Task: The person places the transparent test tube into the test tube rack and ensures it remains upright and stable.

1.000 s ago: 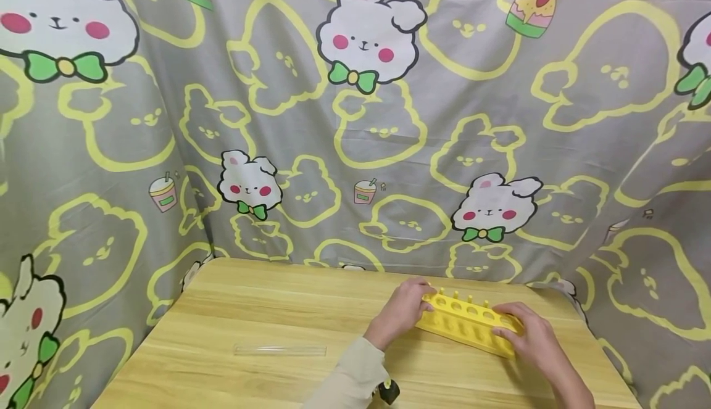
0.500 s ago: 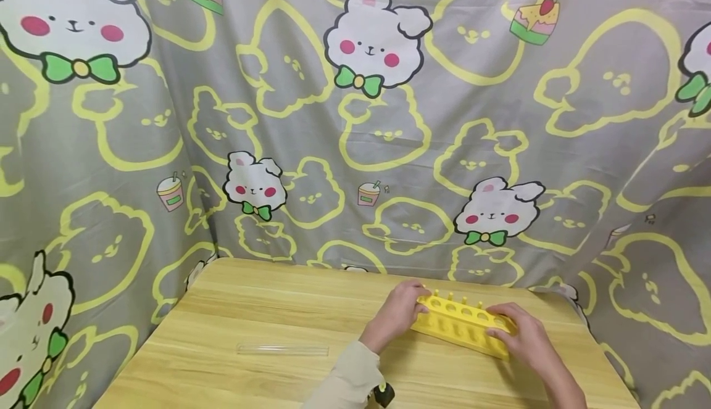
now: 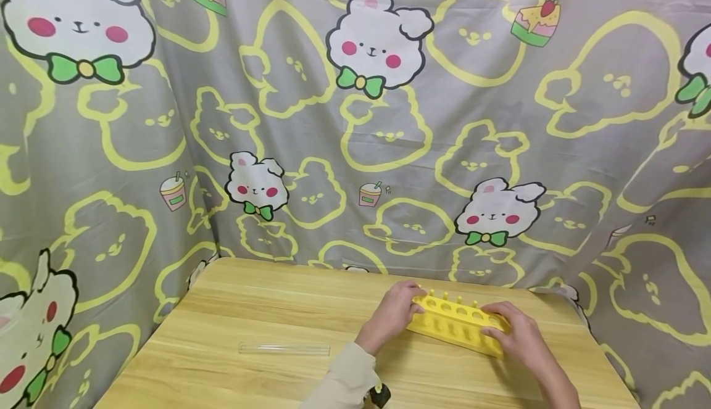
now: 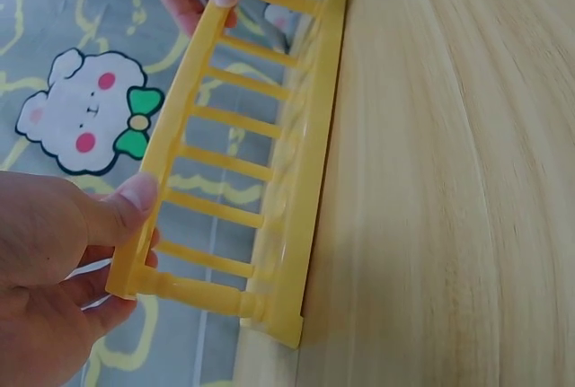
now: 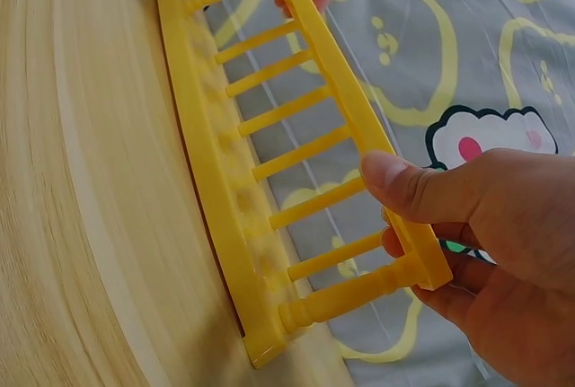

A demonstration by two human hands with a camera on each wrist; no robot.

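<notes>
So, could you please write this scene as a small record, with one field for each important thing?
Test tube rack: yellow, upright, no tube visible in it
Left grip: holds the rack's left end by its top plate
Right grip: holds the right end likewise
Test tube: clear, lying on the table, left of the rack
Backdrop: grey printed fabric

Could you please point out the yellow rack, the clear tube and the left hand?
Yellow rack [image 5: 302, 153], right wrist view: on a thin post near its middle.
Clear tube [image 3: 284, 350], head view: on the middle of its length.
Left hand [image 3: 392, 308], head view: on the back of the hand.
</notes>
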